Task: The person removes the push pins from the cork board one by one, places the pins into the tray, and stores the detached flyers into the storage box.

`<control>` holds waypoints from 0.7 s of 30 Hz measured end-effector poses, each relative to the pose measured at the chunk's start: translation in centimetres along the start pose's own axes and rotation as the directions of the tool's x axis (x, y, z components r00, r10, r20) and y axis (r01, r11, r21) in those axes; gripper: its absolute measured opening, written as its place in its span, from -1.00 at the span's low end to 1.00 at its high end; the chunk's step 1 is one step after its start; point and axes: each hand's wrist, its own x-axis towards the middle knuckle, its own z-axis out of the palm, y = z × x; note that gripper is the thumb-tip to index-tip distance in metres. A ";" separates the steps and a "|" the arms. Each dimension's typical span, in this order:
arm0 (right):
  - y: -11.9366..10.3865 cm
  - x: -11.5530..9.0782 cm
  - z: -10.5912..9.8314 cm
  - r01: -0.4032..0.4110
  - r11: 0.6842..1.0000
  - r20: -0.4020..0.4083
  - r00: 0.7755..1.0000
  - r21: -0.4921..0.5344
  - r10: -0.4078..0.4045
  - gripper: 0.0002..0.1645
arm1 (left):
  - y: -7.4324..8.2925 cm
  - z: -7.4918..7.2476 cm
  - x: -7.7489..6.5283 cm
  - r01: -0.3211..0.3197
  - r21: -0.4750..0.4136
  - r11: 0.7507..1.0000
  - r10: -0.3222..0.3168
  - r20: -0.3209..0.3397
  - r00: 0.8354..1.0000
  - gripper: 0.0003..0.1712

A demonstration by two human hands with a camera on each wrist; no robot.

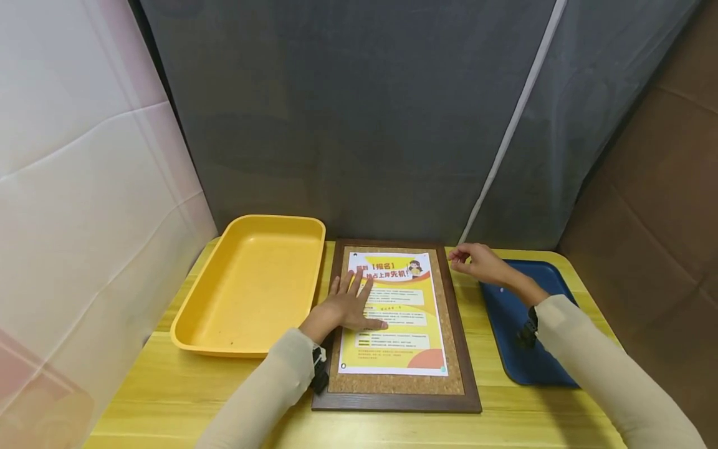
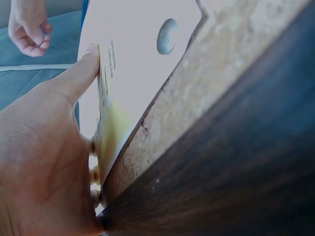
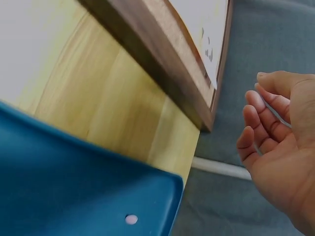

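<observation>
A printed yellow-and-white sheet [image 1: 397, 358] lies on a cork board [image 1: 387, 384] with a dark wooden frame [image 1: 398, 403]. My left hand [image 1: 349, 304] rests on the sheet's left side with fingers spread, pressing it against the cork. Small round spots mark several of its corners; one at the lower left shows as a shiny oval pin head [image 2: 167, 37] in the left wrist view. My right hand [image 1: 477, 262] hovers beyond the frame's upper right edge. Its fingers [image 3: 253, 118] are loosely bent, the thumb near the index fingertip, and nothing shows between them.
A deep yellow tray [image 1: 191, 333] stands left of the board. To the right lies a blue tray [image 1: 507, 349] holding a small pale round piece [image 3: 131, 219]. Grey cloth [image 1: 336, 125] hangs behind the wooden table [image 1: 387, 430], with further panels at both sides.
</observation>
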 end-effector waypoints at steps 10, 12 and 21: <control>-2.3 2.5 1.0 0.047 0.999 0.019 0.999 -0.006 -0.047 -0.79 | -0.5 0.4 0.2 -0.002 0.008 1.000 0.002 0.005 1.000 0.47; -2.7 3.1 1.2 0.072 0.997 0.018 0.997 -0.006 -0.072 -0.80 | -0.6 0.4 0.3 -0.001 0.006 1.000 0.001 0.001 1.000 0.47; -4.8 5.3 2.6 0.069 0.995 0.059 0.996 0.069 -0.074 -0.77 | -1.2 0.8 1.0 0.013 0.019 1.000 -0.013 0.004 1.000 0.50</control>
